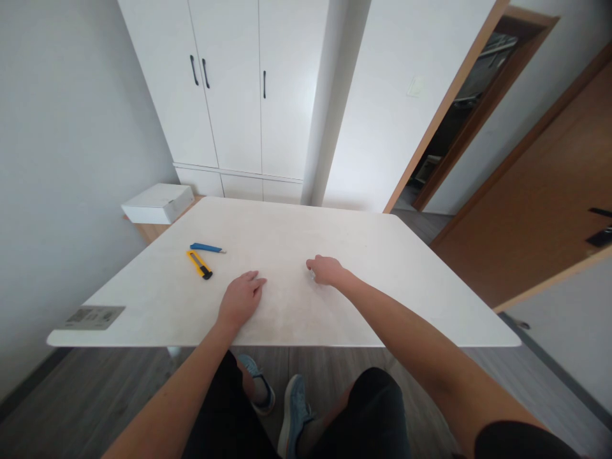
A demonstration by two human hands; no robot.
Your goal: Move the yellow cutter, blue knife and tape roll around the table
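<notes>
Right hand (325, 270) is pinching a small pale piece (312, 275) mid-table (291, 233); a fingertip-only grip could be risking a slip! Left hand (241, 298) is resting nearer, leftward, fingers loosely parted, seemingly holding nothing.

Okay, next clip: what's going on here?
A person sits at a white table. Their right hand seems to pinch a small pale thing, too small to make out. The left hand rests on the tabletop, holding nothing that shows. Off to the left, a yellow cutter and a blue cutter lie close together, untouched.
</notes>
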